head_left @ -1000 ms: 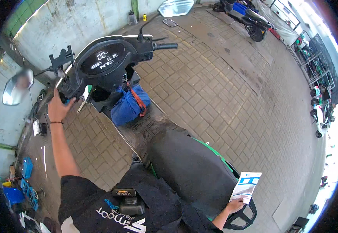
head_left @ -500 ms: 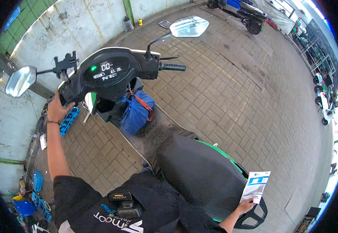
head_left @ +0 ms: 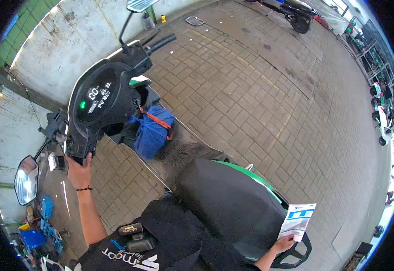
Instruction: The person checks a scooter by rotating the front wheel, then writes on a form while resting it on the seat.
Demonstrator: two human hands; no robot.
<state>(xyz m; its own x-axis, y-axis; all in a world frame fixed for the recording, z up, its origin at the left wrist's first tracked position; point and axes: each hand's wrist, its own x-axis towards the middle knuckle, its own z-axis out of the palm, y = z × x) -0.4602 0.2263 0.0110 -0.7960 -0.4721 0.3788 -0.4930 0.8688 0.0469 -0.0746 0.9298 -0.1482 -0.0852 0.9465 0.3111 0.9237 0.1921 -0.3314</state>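
My left hand (head_left: 79,172) is closed round the left end of a scooter's black handlebar (head_left: 77,147), with a thin band at the wrist; part of the grip is hidden under the fingers. The handlebar is turned to the left, and its dashboard (head_left: 98,92) is lit with white figures and a green light. Over the rear of the long black seat (head_left: 226,203), beside the black grab rail (head_left: 301,253), my right hand (head_left: 283,244) pinches a white and blue printed paper (head_left: 300,219). A blue cloth bag (head_left: 152,137) with an orange strap hangs above the footboard.
The left mirror (head_left: 27,180) sticks out near a stained white wall (head_left: 56,49). Blue plastic parts (head_left: 34,238) lie at lower left. Another scooter (head_left: 298,20) stands at the far right, and a metal rack (head_left: 373,56) lines the right side. Brick paving (head_left: 269,122) surrounds the scooter.
The handlebar has swung to the left, its left end coming back toward me with my left hand on it and its right end going forward. My right hand still holds the paper at the rear.
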